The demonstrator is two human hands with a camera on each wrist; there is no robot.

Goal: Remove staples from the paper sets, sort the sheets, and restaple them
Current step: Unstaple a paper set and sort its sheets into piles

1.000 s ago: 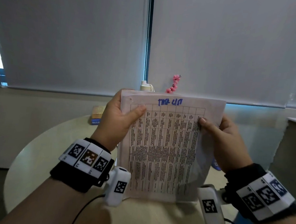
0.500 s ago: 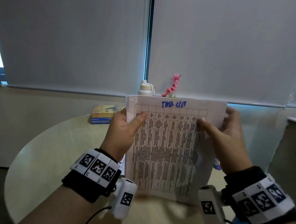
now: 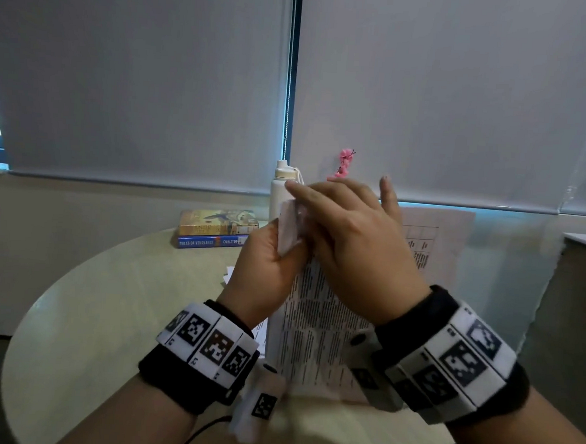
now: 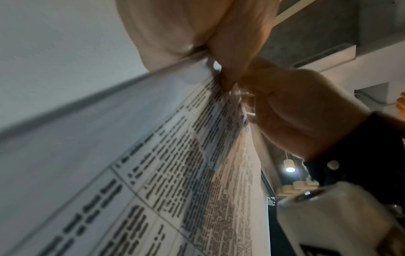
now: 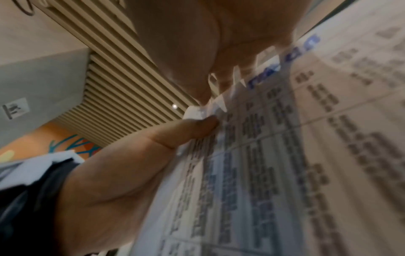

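Observation:
A stapled paper set (image 3: pixel 316 331) printed with a table stands upright on the round table (image 3: pixel 110 314). My left hand (image 3: pixel 283 248) grips its top left corner, which is bent forward. My right hand (image 3: pixel 299 201) reaches across the page and pinches that same corner, little finger raised. In the left wrist view the paper set (image 4: pixel 175 173) runs up to where both hands meet. The right wrist view is blurred; the corners of the sheets (image 5: pixel 217 102) are fanned apart under my right fingers, with my left thumb (image 5: pixel 197 128) on the page. No staple can be made out.
Two stacked books (image 3: pixel 216 229), a white bottle (image 3: pixel 279 190) and a pink flower sprig (image 3: pixel 345 160) stand at the table's far edge by the window blinds. Loose white sheets (image 3: pixel 229 276) lie behind my left hand. A cabinet (image 3: pixel 580 287) stands at the right.
My right hand left the paper's right edge and crossed to the top left corner. The set dropped lower, and its top left corner is now bent forward.

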